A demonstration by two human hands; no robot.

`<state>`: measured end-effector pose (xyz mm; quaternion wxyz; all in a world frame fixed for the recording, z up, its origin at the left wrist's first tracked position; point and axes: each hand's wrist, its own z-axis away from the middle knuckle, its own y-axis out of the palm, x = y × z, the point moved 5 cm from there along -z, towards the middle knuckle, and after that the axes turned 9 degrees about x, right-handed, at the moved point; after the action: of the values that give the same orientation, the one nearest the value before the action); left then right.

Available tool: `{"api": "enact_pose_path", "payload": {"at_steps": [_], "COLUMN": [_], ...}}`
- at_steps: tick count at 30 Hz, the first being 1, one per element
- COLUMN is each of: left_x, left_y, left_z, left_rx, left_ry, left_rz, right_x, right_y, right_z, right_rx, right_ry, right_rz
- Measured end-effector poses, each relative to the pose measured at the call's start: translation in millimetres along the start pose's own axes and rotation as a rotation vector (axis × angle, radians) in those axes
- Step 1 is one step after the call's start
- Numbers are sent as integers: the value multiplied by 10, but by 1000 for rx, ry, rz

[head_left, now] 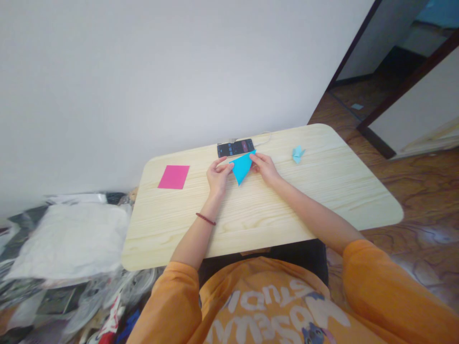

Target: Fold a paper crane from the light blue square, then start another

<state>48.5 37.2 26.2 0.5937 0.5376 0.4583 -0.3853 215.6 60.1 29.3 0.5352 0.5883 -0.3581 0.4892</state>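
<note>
A bright blue sheet of origami paper (241, 168), folded to a triangle with its point toward me, is held up between both hands over the middle of the table. My left hand (217, 176) pinches its left corner between thumb and fingers. At the upper right corner, my right hand (264, 167) grips the paper the same way. Just behind the paper lies a phone (235, 147) with a lit dark screen. A flat pink paper square (174, 177) rests to the left of my left hand.
A small folded light-blue paper piece (297, 154) sits on the right of the wooden table (279, 215). A white cable (266, 138) runs from the phone. The wall (179, 71) borders the table's far edge. Plastic-wrapped items and a white bag (75, 239) lie at left.
</note>
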Motion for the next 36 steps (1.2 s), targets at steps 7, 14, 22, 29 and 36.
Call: {"api": "enact_pose_path", "payload": {"at_steps": [7, 14, 22, 29, 36], "left_x": [-10, 21, 74, 66, 71], "left_y": [68, 25, 73, 83, 73], "left_z": [32, 53, 70, 80, 87], "left_rx": [-34, -186, -228, -233, -278], "left_ry": [8, 40, 76, 87, 117], "left_rz": [26, 108, 147, 152, 157], "right_x": [36, 2, -109, -49, -53], "right_y": [-32, 122, 177, 125, 279], "right_z": [47, 58, 20, 49, 105], "right_rx": [-111, 26, 168, 132, 219], "right_ry": [-108, -57, -12, -27, 25], "right_rz": [276, 136, 152, 362, 221]}}
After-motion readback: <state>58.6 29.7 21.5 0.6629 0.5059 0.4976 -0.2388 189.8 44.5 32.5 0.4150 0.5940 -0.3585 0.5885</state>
